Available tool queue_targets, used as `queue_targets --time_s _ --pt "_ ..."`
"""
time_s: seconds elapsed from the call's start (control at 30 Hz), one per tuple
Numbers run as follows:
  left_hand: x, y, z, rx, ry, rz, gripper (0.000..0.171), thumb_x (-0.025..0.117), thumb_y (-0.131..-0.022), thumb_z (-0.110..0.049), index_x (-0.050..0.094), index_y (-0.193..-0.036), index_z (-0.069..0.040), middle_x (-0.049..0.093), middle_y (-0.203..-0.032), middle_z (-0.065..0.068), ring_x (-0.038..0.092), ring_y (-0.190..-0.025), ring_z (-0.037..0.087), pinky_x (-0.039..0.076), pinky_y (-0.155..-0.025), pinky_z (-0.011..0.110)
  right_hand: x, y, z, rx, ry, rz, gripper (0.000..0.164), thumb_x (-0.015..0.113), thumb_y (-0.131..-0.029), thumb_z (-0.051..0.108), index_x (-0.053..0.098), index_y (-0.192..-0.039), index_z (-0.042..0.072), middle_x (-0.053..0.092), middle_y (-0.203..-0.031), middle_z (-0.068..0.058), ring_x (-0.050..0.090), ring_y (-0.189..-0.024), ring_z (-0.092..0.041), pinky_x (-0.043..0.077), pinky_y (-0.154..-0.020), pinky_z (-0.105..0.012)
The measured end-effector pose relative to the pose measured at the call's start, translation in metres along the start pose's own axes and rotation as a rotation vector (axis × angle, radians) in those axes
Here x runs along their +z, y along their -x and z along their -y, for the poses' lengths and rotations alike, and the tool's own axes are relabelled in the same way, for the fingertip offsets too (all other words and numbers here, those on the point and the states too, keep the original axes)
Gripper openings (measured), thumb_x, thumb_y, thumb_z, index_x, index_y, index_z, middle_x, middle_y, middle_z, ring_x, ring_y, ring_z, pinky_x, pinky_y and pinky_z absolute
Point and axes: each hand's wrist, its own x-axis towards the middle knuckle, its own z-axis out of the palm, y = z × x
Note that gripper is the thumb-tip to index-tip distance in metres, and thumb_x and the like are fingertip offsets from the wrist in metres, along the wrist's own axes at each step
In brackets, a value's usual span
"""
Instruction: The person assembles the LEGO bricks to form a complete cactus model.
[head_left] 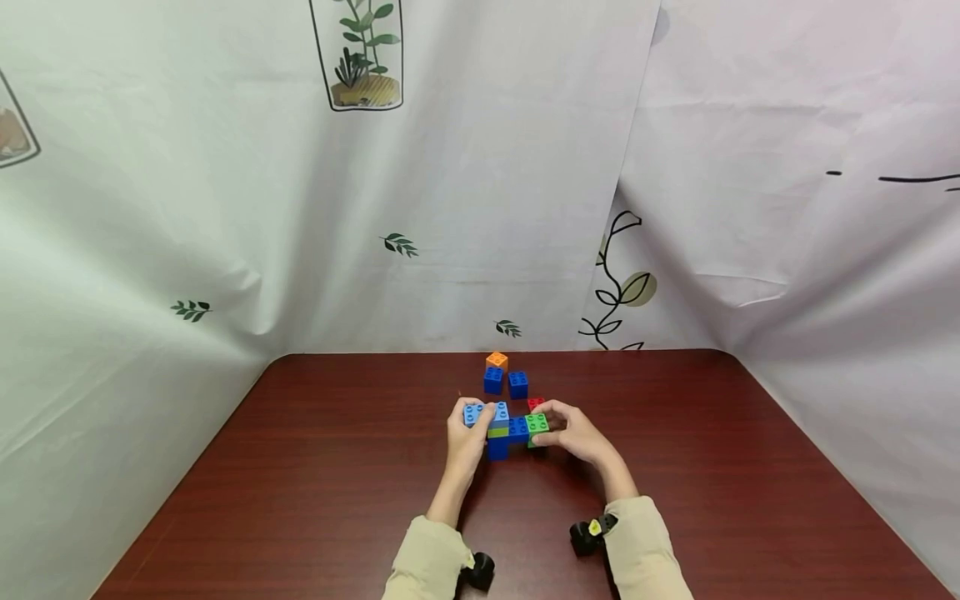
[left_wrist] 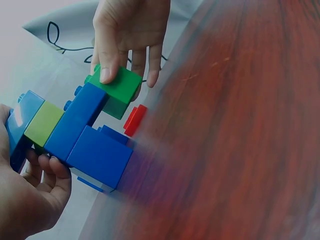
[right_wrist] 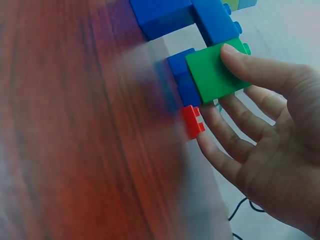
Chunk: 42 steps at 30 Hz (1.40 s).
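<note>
A joined build of toy building bricks is held between both hands above the table. My left hand (head_left: 465,442) grips its left end, thumb over the light blue bricks (head_left: 501,411). Under these sits a lime green brick (left_wrist: 45,123), then a long blue brick (left_wrist: 76,121), with a bigger blue brick (left_wrist: 101,155) below. At the right end, my right hand (head_left: 576,435) pinches a green brick (right_wrist: 215,71) between thumb and fingers. The green brick touches the end of the long blue one; whether it is fully pressed on, I cannot tell.
Behind the hands on the dark red-brown table (head_left: 337,467) stand two blue bricks (head_left: 518,385) and an orange brick (head_left: 497,360). A red brick (head_left: 536,403) lies just behind the right fingers. A white patterned cloth (head_left: 480,183) hangs around the table.
</note>
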Motion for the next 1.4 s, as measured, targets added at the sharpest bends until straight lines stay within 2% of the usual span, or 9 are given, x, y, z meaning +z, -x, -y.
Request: queue_targets --time_s 0.17,0.23,0.5,0.7,0.93,1.17,1.4 --pt "0.001 -0.012 0.023 -0.006 0.008 -0.011 0.018 0.064 -0.092 -0.011 0.055 -0.098 0.003 0.048 -0.068 -0.005 0.046 -0.057 0.008 0.04 -0.05 0.02 -0.002 -0.001 0.0 0.004 -0.006 0.006 0.04 0.073 -0.086 0.012 0.056 -0.12 -0.003 0.064 -0.111 -0.023 0.06 -0.094 -0.02 0.051 -0.081 -0.028" --pt "0.001 -0.014 0.027 -0.004 0.008 -0.016 0.019 0.066 -0.092 -0.013 0.055 -0.098 0.002 0.049 -0.069 -0.005 0.046 -0.057 0.008 0.04 -0.05 0.02 -0.002 -0.001 0.001 -0.003 -0.011 0.013 0.041 0.072 -0.087 0.012 0.056 -0.12 -0.003 0.064 -0.111 -0.024 0.06 -0.095 -0.02 0.051 -0.082 -0.028" --pt "0.001 -0.014 0.029 0.013 0.012 -0.022 0.021 0.067 -0.091 -0.015 0.056 -0.098 0.002 0.049 -0.067 -0.005 0.046 -0.056 0.008 0.04 -0.049 0.021 -0.004 0.0 0.007 -0.011 -0.033 -0.005 0.04 0.072 -0.087 0.013 0.056 -0.12 -0.002 0.064 -0.11 -0.022 0.059 -0.094 -0.018 0.051 -0.081 -0.027" --pt "0.002 -0.016 0.029 -0.001 0.01 -0.014 0.019 0.065 -0.092 -0.013 0.055 -0.098 0.002 0.049 -0.069 -0.005 0.047 -0.059 0.01 0.04 -0.05 0.021 -0.006 0.0 0.008 -0.026 -0.069 -0.01 0.04 0.07 -0.089 0.016 0.056 -0.123 0.001 0.064 -0.113 -0.021 0.059 -0.096 -0.019 0.052 -0.082 -0.027" --pt "0.0 0.003 -0.004 0.006 0.016 0.004 0.017 0.062 -0.093 -0.008 0.054 -0.098 0.006 0.049 -0.07 -0.005 0.048 -0.062 0.012 0.04 -0.052 0.02 -0.006 0.001 0.015 -0.022 -0.109 -0.061 0.041 0.071 -0.089 0.017 0.056 -0.125 0.003 0.065 -0.11 -0.014 0.061 -0.096 -0.018 0.053 -0.083 -0.027" --pt "0.0 0.002 -0.003 0.006 0.019 0.009 0.017 0.062 -0.093 -0.008 0.054 -0.098 0.006 0.049 -0.071 -0.005 0.048 -0.062 0.012 0.041 -0.053 0.02 -0.006 0.001 0.019 0.008 -0.15 -0.11 0.042 0.071 -0.088 0.016 0.057 -0.126 0.005 0.062 -0.119 -0.015 0.064 -0.098 -0.018 0.054 -0.084 -0.027" --pt "0.001 0.003 -0.004 0.002 0.02 0.0 0.018 0.062 -0.092 -0.008 0.054 -0.098 0.007 0.049 -0.07 -0.005 0.047 -0.061 0.01 0.039 -0.051 0.018 -0.006 -0.001 0.02 -0.002 -0.151 -0.12 0.042 0.07 -0.089 0.015 0.056 -0.128 0.006 0.061 -0.122 -0.018 0.066 -0.098 -0.018 0.055 -0.087 -0.03"
